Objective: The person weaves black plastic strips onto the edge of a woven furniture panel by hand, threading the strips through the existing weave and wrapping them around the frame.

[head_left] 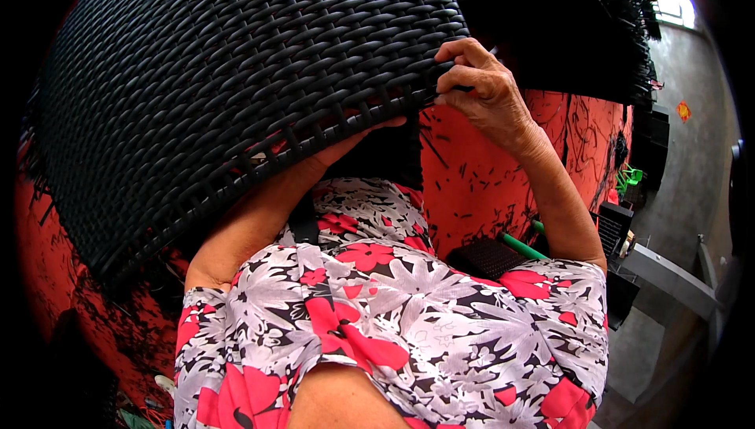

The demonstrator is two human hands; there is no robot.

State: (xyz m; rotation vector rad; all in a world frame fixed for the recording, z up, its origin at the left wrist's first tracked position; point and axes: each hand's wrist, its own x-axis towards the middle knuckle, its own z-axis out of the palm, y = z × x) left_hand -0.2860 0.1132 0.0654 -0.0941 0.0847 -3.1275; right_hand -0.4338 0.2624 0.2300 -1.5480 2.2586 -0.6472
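A large black woven wicker panel (259, 59) fills the upper left, tilted, with its near edge facing me. At its near right corner is my right hand (489, 91), fingers bent and closed on the edge of the weave. My left hand (350, 146) reaches beneath the near edge; the panel covers most of it. Only part of a finger or thumb shows below the rim, so its grip is hidden. Open gaps run between the strands along that near edge.
Behind on the right lies a dark stack of woven panels (558, 28) with frayed ends. A red surface (472, 169) strewn with black scraps spreads below. Green bars (523, 246) stand near my right forearm, and a grey metal beam (668, 268) lies beyond on the grey floor.
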